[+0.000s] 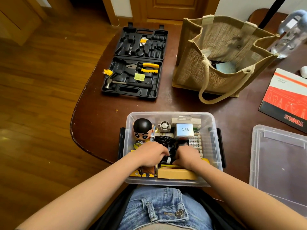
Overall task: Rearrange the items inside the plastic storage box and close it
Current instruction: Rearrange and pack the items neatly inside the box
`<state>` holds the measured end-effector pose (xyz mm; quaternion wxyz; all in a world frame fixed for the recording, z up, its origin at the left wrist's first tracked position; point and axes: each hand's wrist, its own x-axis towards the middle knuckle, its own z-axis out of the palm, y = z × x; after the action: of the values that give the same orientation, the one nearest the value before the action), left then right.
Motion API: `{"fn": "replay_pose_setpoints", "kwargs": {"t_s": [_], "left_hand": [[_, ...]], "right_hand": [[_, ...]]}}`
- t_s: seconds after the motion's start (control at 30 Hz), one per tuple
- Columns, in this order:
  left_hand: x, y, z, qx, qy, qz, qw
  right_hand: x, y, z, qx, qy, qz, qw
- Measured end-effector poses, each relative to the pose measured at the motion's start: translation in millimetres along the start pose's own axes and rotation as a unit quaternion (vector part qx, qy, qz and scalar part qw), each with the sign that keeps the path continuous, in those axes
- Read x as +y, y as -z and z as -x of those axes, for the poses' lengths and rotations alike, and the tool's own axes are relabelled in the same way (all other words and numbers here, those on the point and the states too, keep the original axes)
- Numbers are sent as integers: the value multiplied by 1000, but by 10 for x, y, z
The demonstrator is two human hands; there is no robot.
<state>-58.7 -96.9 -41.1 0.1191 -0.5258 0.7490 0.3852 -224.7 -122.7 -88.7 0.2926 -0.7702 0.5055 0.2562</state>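
The clear plastic storage box [214, 135] stands open at the table's near edge, packed with items. Inside are a black-haired figurine [142, 128], a silver box marked Q88 [184, 129], a small fan [164, 126], a row of markers [196, 143], a brown carton [177, 173] and a coil of black cable [164, 141]. My left hand [152, 154] and my right hand [186, 156] are both down in the box's middle, fingers curled on the black cable bundle. The box's clear lid [280, 163] lies flat to the right.
An open black tool case [134, 63] with pliers and a hammer lies at the far left of the table. A jute tote bag [221, 57] stands at the far right, beside a water bottle [289, 35]. A red tools booklet [287, 100] lies at the right.
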Motion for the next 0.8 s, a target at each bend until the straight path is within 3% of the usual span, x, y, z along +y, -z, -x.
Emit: {"fn": "replay_pose_setpoints", "kwargs": {"t_s": [0.23, 0.5, 0.7, 0.8], "left_hand": [[105, -21, -81, -97, -26, -112, 989], [282, -43, -236, -171, -40, -263, 949], [250, -70, -283, -202, -9, -302, 932], [279, -59, -301, -205, 7, -298, 932]], "right_hand": [[187, 128, 70, -79, 25, 17, 996], [82, 131, 87, -34, 17, 122, 992], [178, 135, 103, -35, 15, 46, 998], [272, 174, 106, -77, 19, -7, 997]]}}
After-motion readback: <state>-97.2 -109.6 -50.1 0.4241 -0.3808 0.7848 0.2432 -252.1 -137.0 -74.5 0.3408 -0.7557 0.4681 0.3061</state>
